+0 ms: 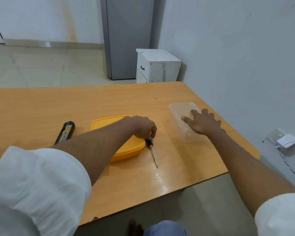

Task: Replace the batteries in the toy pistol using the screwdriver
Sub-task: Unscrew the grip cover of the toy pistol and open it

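A screwdriver with a black and yellow handle lies on the orange table, its thin shaft pointing toward me. My left hand curls its fingers round the handle's top end, just right of a yellow lidded box. My right hand rests with spread fingers on the rim of a clear plastic container at the right. A black and yellow toy pistol lies on the table to the left of my left forearm. No batteries show.
The table's right edge and rounded corners lie close to the clear container. A white small cabinet and a grey door stand beyond the table's far edge. A white wall runs along the right; a socket with a cable sits low on it.
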